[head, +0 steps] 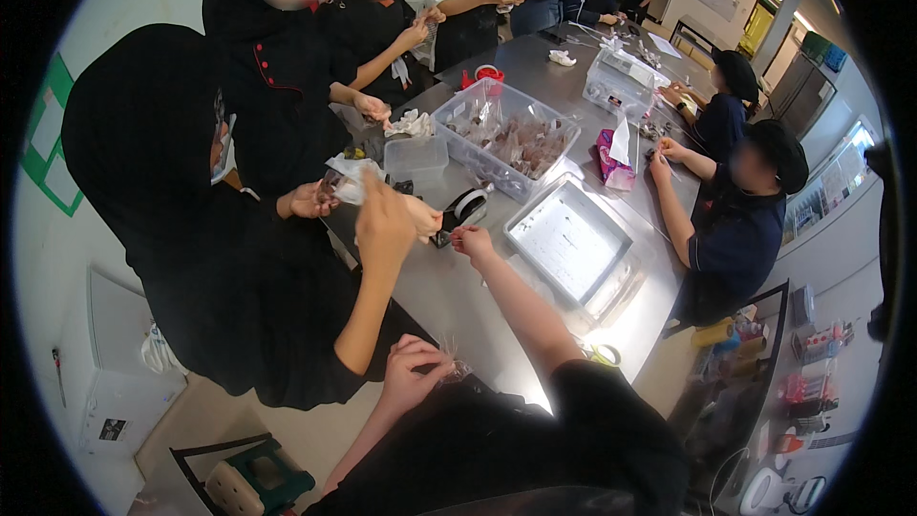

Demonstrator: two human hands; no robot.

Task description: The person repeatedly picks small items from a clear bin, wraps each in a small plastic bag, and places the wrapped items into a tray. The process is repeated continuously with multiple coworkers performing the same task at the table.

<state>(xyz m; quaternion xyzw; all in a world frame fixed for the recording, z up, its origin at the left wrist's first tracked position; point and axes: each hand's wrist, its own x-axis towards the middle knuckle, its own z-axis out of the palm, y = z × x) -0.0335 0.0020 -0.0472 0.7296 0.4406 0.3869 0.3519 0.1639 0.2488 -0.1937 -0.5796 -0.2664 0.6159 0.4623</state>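
Observation:
My left hand, low in the view near the table's edge, pinches the gathered neck of a clear plastic bag. My right hand stretches forward to the cutter end of a black tape dispenser. Its thumb and fingertips are close together there; whether tape is between them is too small to tell. A co-worker's fist is just left of the dispenser. Another raised hand, blurred, partly covers that area.
Across the steel table stand a clear plastic bin of filled bags, a metal tray, a tissue box and a small tub. Scissors lie near my right elbow. A co-worker in black stands close at left.

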